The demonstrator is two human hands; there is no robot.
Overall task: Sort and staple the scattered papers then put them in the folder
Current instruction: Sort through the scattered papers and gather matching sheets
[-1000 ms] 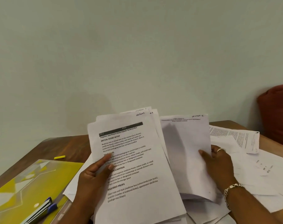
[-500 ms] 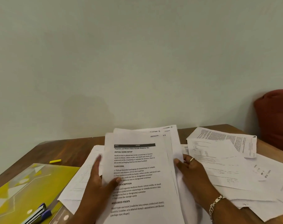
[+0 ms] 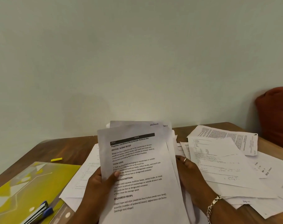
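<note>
**Two hands on one raised sheaf of papers**

Both hands hold a stack of printed sheets [image 3: 142,172] tilted up off the desk [image 3: 69,147], top edge toward the wall [image 3: 137,54].

- Left hand [image 3: 98,186]: grips the stack's left edge, thumb [image 3: 115,175] pressed across the front page near the "TASK GOAL" heading, fingers behind the sheets and hidden.
- Right hand [image 3: 190,173]: at the stack's right edge, mostly behind the paper; fingers curl round that edge. A ring [image 3: 185,159] shows on one finger, a metal bracelet [image 3: 213,206] at the wrist.
- Front page: dark header bar, bold headings readable (INITIAL SCENE SETUP, TASK GOAL, REQUIRED PROPS). Sheets behind it stick out at the top, with small handwritten notes at their corners, too blurred to read.

Loose papers:
- Scattered sheets [image 3: 231,167] overlap on the right part of the desk, just beside the right hand.
- More sheets [image 3: 84,175] lie flat under and left of the held stack.

Other items:
- Yellow folder [image 3: 29,188] lies flat at the near left, apart from the held stack; its right edge is near the flat sheets.
- Blue-and-grey stapler [image 3: 39,212] rests on the folder's near corner.
- Small yellow object [image 3: 56,159] on bare wood beyond the folder; I cannot tell what it is.
- Red cushion [image 3: 276,117] at the far right edge.
</note>
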